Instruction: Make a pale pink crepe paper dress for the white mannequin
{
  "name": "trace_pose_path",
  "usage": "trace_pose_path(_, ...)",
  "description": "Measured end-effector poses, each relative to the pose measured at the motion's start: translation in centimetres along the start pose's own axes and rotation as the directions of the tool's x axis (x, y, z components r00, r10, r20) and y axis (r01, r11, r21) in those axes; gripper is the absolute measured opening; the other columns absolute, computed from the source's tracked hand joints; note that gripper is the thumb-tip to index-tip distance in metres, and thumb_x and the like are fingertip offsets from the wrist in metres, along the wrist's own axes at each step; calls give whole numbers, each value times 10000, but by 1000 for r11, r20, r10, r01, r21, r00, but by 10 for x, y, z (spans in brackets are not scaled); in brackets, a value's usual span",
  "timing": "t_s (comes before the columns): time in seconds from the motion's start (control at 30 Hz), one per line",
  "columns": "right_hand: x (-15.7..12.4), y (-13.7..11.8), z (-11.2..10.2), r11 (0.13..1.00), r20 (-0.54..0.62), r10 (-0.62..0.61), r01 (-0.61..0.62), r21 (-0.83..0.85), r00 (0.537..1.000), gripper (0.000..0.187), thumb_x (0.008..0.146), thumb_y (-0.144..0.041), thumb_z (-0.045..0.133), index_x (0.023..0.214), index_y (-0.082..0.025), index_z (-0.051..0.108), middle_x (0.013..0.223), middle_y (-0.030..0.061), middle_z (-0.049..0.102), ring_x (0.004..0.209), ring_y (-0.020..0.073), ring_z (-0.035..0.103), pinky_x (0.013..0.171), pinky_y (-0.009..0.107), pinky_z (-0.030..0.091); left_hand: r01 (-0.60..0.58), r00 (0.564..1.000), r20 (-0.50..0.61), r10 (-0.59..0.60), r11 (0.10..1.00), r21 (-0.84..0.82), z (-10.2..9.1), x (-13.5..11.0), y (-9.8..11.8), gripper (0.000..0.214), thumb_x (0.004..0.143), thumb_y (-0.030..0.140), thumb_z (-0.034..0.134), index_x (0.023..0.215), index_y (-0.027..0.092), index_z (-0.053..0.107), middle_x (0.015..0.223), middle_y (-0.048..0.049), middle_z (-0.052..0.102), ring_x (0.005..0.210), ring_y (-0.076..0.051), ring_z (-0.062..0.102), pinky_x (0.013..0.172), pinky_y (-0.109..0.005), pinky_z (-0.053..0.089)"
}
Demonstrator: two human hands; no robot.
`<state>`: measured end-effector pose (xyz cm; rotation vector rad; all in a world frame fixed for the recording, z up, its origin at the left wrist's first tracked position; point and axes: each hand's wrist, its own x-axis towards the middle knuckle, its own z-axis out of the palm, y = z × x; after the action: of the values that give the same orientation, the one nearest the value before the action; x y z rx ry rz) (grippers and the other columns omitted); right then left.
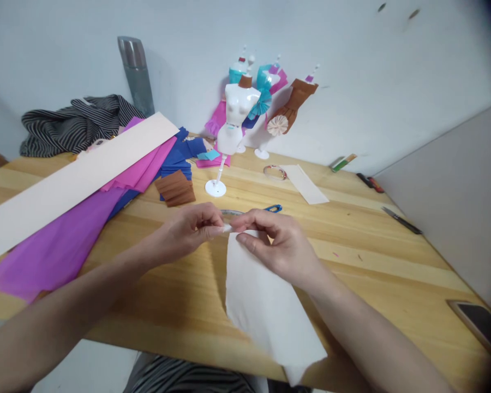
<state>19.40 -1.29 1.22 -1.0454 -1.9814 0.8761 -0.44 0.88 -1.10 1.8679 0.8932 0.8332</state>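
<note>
Both my hands hold a white sheet of paper (265,305) by its top edge above the wooden table (376,256). My left hand (192,229) pinches the top left corner with fingers closed. My right hand (278,245) grips the top edge beside it, thumb on the front of the sheet. The sheet hangs down toward me over the table's near edge. Just behind my hands lie scissors with blue handles (273,208), mostly hidden.
A small white mannequin (233,128) on a stand is behind my hands, with dressed ones at the wall. Pink (61,240), blue and brown paper (175,188) and a long cream strip (73,183) lie left. A phone (480,323) lies near the right edge.
</note>
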Motion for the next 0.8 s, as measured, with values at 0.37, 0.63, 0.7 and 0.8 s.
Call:
trace_pose_path(0.37, -1, 1, 7, 998, -166, -38, 30, -50, 985, 67, 777, -128, 648, 806, -173, 687, 626, -16, 645, 498, 83, 486, 455, 209, 383, -99, 995, -17, 101, 993, 64, 4, -1, 1, 167, 858, 173, 493, 737, 153, 606, 821, -26, 610, 739, -125, 566, 674, -253, 434)
trace_pose_path(0.63, -13, -14, 7, 922, -124, -286, 237, -305, 950, 151, 833, -104, 632, 905, -224, 689, 794, 9, 734, 649, 139, 650, 611, 282, 529, -122, 990, -64, 129, 986, 110, 5, -2, -1, 178, 847, 155, 481, 682, 159, 548, 810, -28, 605, 825, -157, 585, 733, -278, 448)
trace_pose_path(0.7, -14, -14, 8, 913, -149, -296, 234, -334, 943, 185, 829, -93, 638, 948, -227, 684, 793, 5, 730, 669, 141, 660, 642, 288, 543, -92, 993, -69, 101, 988, 121, 4, -2, -1, 173, 839, 154, 483, 677, 158, 544, 817, -30, 611, 815, -156, 587, 735, -283, 449)
trace_pose_path(0.8, -11, -11, 10, 912, -164, -292, 223, -344, 942, 207, 827, -98, 646, 986, -226, 682, 781, 6, 722, 673, 145, 664, 648, 291, 555, -64, 996, -62, 72, 991, 118, 5, -3, 1, 185, 843, 177, 492, 669, 154, 550, 820, -34, 620, 770, -146, 585, 707, -275, 446)
